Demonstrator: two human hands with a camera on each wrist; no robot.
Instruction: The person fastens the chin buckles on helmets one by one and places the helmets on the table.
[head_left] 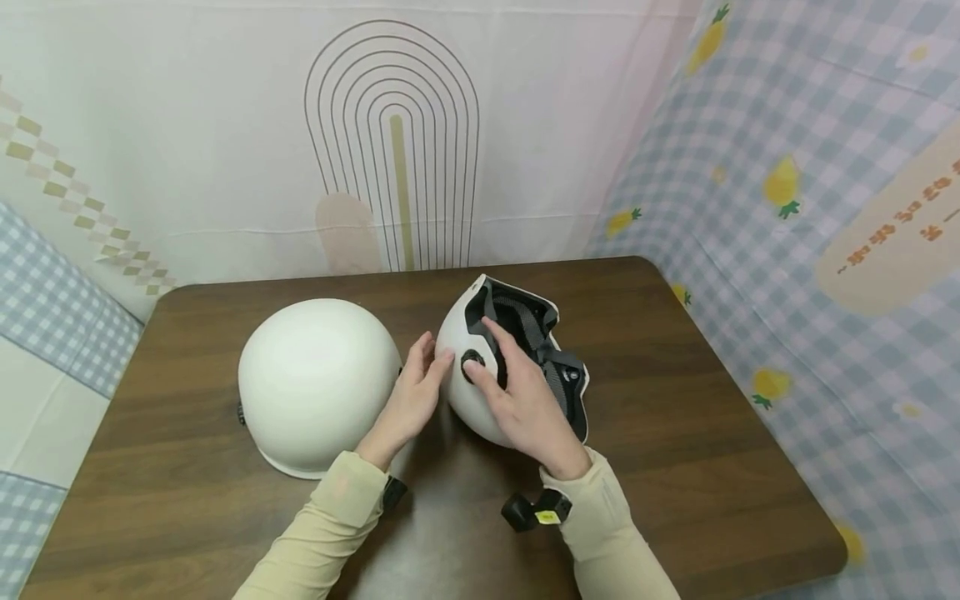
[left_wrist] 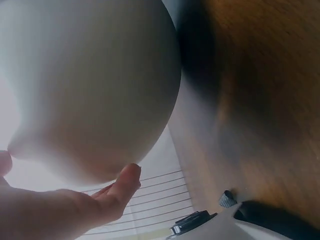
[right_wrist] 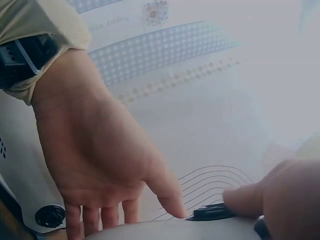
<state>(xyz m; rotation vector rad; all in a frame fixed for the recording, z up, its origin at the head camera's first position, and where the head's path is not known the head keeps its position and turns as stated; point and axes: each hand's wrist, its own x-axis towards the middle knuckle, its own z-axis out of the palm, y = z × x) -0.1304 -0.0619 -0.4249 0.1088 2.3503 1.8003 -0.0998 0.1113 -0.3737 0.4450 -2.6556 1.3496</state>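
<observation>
Two white helmets are on the table. The left helmet (head_left: 318,383) stands dome up. Its twin, the right helmet (head_left: 480,425), is tipped with its black padded inside and grey strap facing right. My left hand (head_left: 408,392) touches this tipped shell with nearly straight fingers, between the two helmets. Across the tipped helmet's side lies my right hand (head_left: 528,408), its thumb at a round black knob (head_left: 472,364) and its index finger stretched along the opening's edge. The other right fingers are hidden. In the left wrist view the tipped dome (left_wrist: 100,75) fills much of the picture.
The brown wooden table (head_left: 675,467) has a rounded far right corner. Behind it hangs a white cloth (head_left: 225,125) with an arch pattern; a blue checked cloth (head_left: 825,317) closes the right side. Black wrist cameras sit at both sleeves.
</observation>
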